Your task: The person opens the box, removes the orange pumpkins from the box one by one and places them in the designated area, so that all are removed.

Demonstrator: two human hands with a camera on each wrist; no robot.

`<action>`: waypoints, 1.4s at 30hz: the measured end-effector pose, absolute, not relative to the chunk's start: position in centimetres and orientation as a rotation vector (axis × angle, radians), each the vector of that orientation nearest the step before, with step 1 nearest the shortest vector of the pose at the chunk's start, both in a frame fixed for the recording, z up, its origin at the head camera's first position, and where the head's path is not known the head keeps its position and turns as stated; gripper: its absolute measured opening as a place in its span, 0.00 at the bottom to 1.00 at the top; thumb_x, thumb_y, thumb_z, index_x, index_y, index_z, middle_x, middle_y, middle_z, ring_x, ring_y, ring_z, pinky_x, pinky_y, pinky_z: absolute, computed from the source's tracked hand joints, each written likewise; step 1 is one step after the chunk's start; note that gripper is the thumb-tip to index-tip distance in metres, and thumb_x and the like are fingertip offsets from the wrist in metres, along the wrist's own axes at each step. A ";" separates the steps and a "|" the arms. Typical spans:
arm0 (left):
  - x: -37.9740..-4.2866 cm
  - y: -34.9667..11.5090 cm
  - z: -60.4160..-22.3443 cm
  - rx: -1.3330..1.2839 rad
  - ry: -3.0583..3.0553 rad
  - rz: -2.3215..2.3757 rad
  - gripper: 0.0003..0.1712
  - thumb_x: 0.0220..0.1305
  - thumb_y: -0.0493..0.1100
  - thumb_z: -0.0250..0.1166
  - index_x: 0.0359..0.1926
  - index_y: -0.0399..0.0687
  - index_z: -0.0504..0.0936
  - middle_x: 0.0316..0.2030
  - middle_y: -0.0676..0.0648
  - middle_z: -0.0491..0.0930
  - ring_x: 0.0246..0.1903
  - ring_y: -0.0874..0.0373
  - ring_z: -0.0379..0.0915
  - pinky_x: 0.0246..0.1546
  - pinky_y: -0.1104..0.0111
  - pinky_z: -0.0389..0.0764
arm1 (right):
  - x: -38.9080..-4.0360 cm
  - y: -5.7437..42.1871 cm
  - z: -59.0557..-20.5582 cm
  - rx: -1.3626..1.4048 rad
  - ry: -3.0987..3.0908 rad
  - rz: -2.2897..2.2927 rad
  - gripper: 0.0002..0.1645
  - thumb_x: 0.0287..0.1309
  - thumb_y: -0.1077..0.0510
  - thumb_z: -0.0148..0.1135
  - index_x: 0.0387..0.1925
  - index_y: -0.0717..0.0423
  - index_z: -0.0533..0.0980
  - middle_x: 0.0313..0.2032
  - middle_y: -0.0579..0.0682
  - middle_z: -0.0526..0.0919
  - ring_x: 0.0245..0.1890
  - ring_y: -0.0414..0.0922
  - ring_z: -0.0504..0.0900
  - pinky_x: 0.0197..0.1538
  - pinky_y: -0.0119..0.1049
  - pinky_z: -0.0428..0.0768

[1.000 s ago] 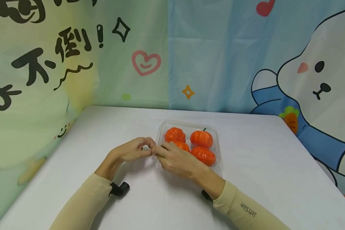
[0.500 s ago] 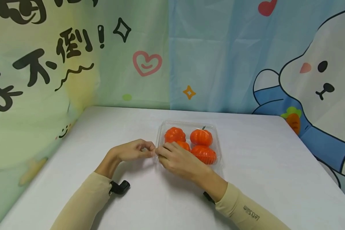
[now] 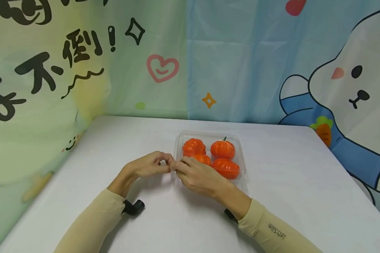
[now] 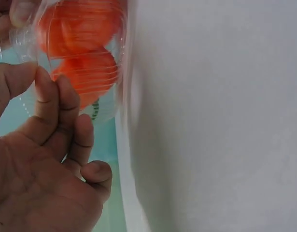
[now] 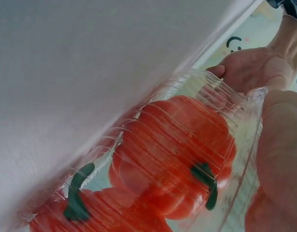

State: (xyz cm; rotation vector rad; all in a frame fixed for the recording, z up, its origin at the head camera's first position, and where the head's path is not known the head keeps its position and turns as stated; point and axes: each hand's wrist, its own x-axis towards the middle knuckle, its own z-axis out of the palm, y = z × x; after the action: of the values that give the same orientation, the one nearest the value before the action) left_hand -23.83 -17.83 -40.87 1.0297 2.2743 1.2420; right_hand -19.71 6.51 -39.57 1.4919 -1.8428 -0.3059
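Note:
A clear plastic clamshell box (image 3: 206,134) rests on the white table, with several small orange-red pumpkins (image 3: 222,150) inside. Green stems (image 5: 77,193) show through its ribbed wall in the right wrist view. At the box's left edge, my left hand (image 3: 149,164) pinches the thin plastic rim between thumb and index finger; its other fingers are loosely curled, seen in the left wrist view. Right beside it, my right hand (image 3: 198,177) pinches the same edge, its fingertips nearly touching the left ones. The right hand and forearm cover the box's near left corner.
The white-covered table (image 3: 288,182) extends on both sides of the box. Behind it hangs a printed cloth backdrop (image 3: 234,70) with a cartoon animal and lettering. Black wrist devices (image 3: 133,207) sit at both sleeve cuffs.
My left fingertips drew slightly back from the right ones half a second ago and are close against them again now. The box and pumpkins stay in place.

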 end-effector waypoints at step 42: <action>-24.0 -17.7 -39.5 0.836 2.367 1.071 0.10 0.69 0.45 0.57 0.38 0.46 0.81 0.31 0.53 0.73 0.37 0.56 0.65 0.40 0.63 0.63 | -19.0 15.1 -38.4 1.212 -2.149 0.000 0.28 0.55 0.58 0.75 0.57 0.58 0.77 0.54 0.55 0.82 0.51 0.53 0.83 0.57 0.47 0.79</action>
State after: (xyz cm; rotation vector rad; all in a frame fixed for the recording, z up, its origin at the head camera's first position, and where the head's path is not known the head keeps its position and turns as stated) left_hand -24.05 -17.69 -39.53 0.8358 2.3668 1.0707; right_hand -18.99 15.12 -38.42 1.2119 -2.1488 0.0003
